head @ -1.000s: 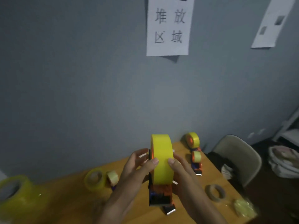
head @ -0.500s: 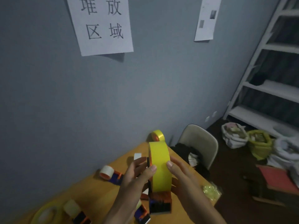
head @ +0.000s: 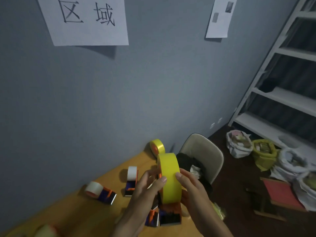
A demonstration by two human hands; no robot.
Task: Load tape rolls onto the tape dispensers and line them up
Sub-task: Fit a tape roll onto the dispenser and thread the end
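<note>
Yellow tape roll being seated on a hand-held dispenser

Yellow tape roll (head: 169, 177) is being held upright above the table (head: 82, 214), clamped from both sides: the left hand (head: 145, 192) is curled against its near-left face with the thumb laid on the rim, and the right hand (head: 193, 190) is wrapped round the far-right face, its thumb also resting on the yellow band. Directly beneath the palms, the orange-and-blue dispenser (head: 171, 212) is being carried along with the roll; whether the core is fully on the hub cannot be told, since the fingers are covering it.

For the step to be done well, the roll is probably best being pressed square onto the hub with even pressure from both sides, so that no tilt is being introduced. The serrated end below the wrists is best being kept clear of the fingers.

Left of the left hand, two dispensers loaded with white rolls (head: 95, 189) (head: 132, 173) are lying on the table, and beyond the fingertips another yellow-loaded one (head: 157, 147) is standing by the wall; the row is not yet being formed.
</note>
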